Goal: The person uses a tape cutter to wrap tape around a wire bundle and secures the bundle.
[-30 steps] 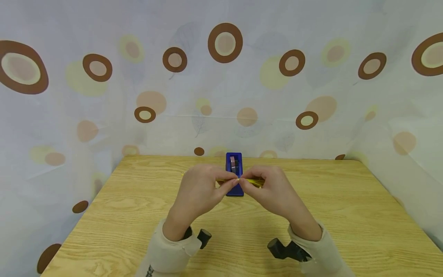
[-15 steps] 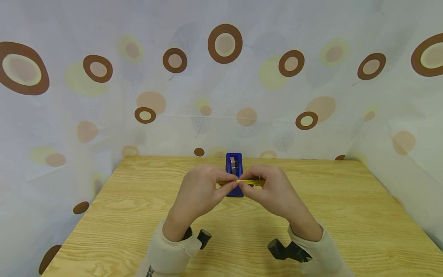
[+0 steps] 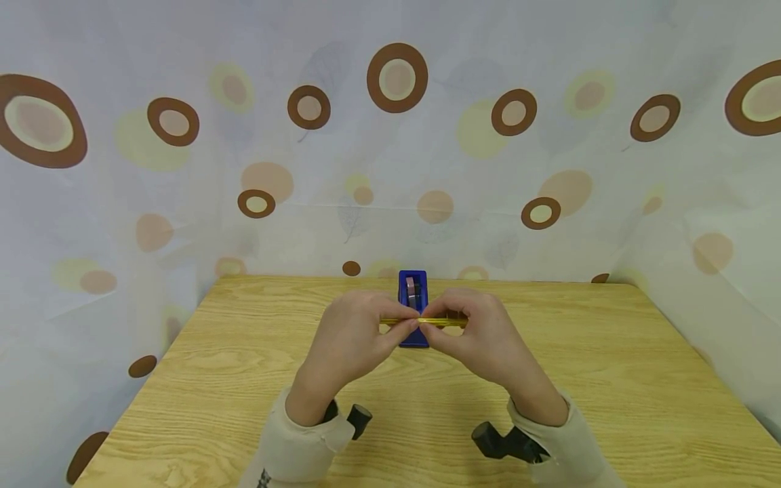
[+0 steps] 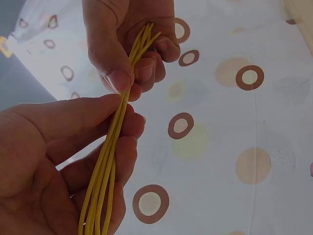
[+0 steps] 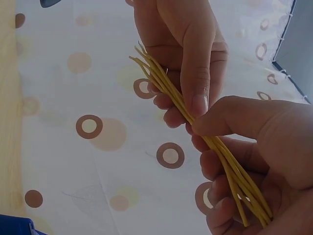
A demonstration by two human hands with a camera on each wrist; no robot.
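Note:
A bundle of several thin yellow wires (image 4: 100, 176) runs through both hands, raised over the table. My left hand (image 3: 352, 335) pinches it near the middle between thumb and fingers. Right beside those fingertips, my right hand (image 3: 485, 332) pinches the same bundle, the two thumbs meeting. In the left wrist view, wire ends stick out past the right thumb and lie near its curled fingers. The right wrist view shows the wires (image 5: 168, 88) fanning a little at both ends. Behind the hands stands a blue tape dispenser (image 3: 415, 337), partly covered by the fingertips.
The wood-grain table (image 3: 244, 393) reaches back to a pale curtain (image 3: 451, 251) printed with brown rings and dots. A corner of the blue dispenser (image 5: 17, 226) shows low in the right wrist view. Dark wrist mounts (image 3: 488, 438) jut inward from the sleeves.
The hands stay almost in place. In the head view, the wires between the right thumb and palm have gone from a slanting spread to a narrower, level line.

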